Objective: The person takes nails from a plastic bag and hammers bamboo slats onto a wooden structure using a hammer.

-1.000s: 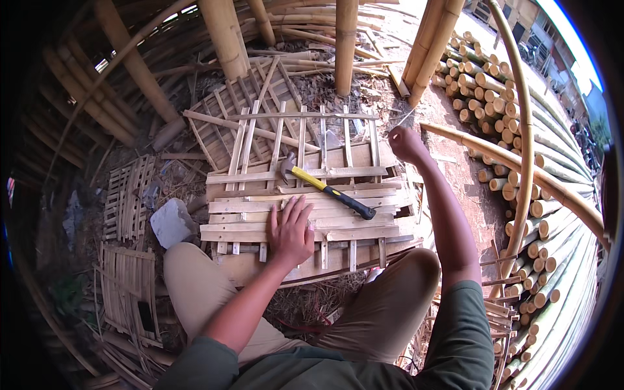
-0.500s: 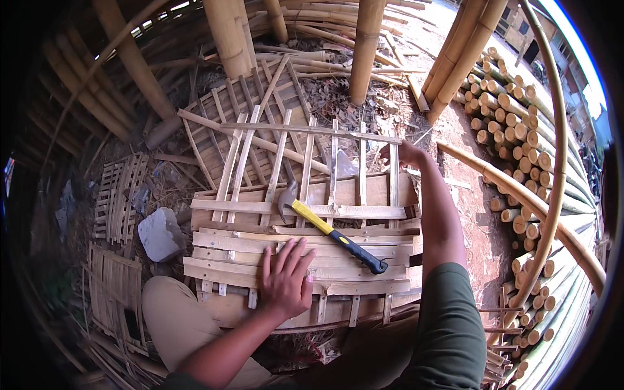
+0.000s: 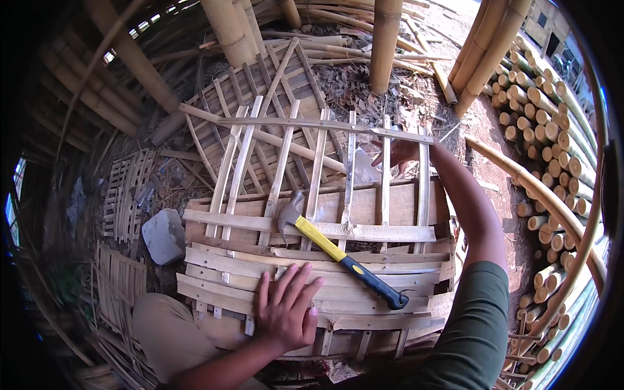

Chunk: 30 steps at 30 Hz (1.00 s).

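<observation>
A bamboo slat lattice (image 3: pixel 286 123) lies before me, with long crosspieces over spaced slats. My left hand (image 3: pixel 289 309) rests flat on its near slats, fingers spread, holding nothing. A claw hammer (image 3: pixel 325 244) with a yellow and black handle lies across the lattice, its head far left of its grip; neither hand touches it. My right arm reaches past the lattice's right side. Beyond the far crosspiece's right end, my right hand (image 3: pixel 404 153) is low behind the slats, partly hidden by them. Its visible fingers are apart, close to a clear plastic bag (image 3: pixel 366 166).
Wooden boards (image 3: pixel 260 192) lie beneath the lattice. Another lattice panel (image 3: pixel 227 97) leans at the far left. A pale block (image 3: pixel 164 236) sits left, near smaller panels (image 3: pixel 127 192). Upright bamboo posts (image 3: pixel 385 45) stand ahead; stacked bamboo poles (image 3: pixel 552 136) fill the right.
My right hand has gone from the far crosspiece's right end to lower behind the slats, further left. My left hand stays flat on the slats. The whole view has shifted a little.
</observation>
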Available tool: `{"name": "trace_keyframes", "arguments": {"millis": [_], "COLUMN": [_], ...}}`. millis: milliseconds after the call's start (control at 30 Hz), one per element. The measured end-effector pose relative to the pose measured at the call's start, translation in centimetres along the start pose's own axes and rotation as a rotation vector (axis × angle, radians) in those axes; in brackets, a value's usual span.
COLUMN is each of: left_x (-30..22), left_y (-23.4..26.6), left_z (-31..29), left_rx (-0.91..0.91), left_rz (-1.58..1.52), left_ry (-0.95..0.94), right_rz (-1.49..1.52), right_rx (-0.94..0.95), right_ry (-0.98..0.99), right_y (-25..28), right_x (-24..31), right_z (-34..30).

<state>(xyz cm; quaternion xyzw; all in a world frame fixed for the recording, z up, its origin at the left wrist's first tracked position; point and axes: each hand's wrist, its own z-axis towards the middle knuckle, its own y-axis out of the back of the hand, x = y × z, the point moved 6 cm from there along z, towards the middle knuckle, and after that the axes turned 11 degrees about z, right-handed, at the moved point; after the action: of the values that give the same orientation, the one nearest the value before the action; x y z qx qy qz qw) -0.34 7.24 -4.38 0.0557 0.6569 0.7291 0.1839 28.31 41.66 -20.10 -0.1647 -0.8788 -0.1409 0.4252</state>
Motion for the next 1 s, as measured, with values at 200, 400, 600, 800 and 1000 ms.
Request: {"name": "trace_keyframes", "arguments": {"millis": [200,400,600,800,1000], "left_x": [0.1,0.1,-0.3,-0.4,-0.7], "left_y": [-0.2,-0.2,0.1,0.3,0.5], "left_z": [0.1,0.3,0.3,0.0,-0.3], "left_rx": [0.008,-0.004,-0.039,-0.038,-0.079], "left_rz": [0.010,0.020,0.014,0.004,-0.019], "left_ry": [-0.001,-0.003,-0.023,-0.040,-0.049], "right_rz": [-0.118,-0.208,0.503,0.771,0.744], "right_rx": [0.087,0.108,-0.242,-0.859,-1.082], "right_ry": [0.045,0.181,0.394,0.609,0.930], "right_y": [-0.4,-1.0,2.4,4.8,2.0], "right_x": [-0.1,0.2,0.5,-0.8,5.0], "right_z": [0.6,0.5,-5.9,-18.4,-30.0]}}
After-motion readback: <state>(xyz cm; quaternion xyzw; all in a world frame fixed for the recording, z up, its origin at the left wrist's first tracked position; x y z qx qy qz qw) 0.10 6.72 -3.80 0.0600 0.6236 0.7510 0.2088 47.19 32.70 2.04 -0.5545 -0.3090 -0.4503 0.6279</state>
